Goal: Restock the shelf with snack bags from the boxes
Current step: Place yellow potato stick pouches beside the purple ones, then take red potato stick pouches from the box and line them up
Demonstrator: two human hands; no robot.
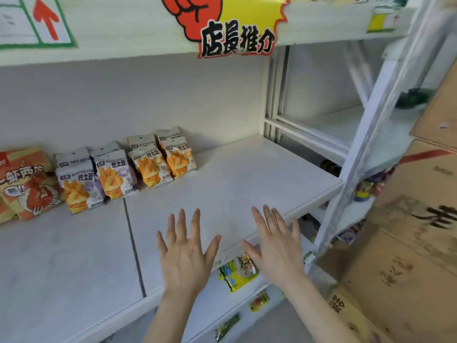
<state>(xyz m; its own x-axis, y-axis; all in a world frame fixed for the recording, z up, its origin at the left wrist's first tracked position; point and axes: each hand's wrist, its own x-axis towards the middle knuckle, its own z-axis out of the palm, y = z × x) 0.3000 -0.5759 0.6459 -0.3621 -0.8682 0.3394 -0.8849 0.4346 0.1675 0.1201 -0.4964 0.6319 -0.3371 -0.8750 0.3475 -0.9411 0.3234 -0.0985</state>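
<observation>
White shelving fills the view, with a long board running across the middle and a paper sign hanging from the board above it. At the far left of the shelf leans a stack of orange shrimp bags, tipped back toward the rear wall. Just beside them stand the fry bags, small white packs in short rows, the purple ones left and the orange ones right, each overlapping the one behind. They are faced forward and pushed toward the back, most likely so the fronts read from the aisle and the front strip stays free for more stock.

Right of those packs the board is bare as far as the upright post. Over the front edge of that bare stretch hover both hands, and this looks like the gap to be filled.

Left hand: palm down, fingers spread wide apart, gripping nothing; whether it rests on the board or floats just above cannot be told. Right hand: the same, splayed, empty, angled a little toward the right. The two are near each other but not touching.

Below them, on a lower shelf, lie a yellow bag and other small packs. Along the right edge stand stacked boxes, well apart from both hands, and their contents are not visible. My judgement: nothing is in hand, so a reach to those cartons comes next.
</observation>
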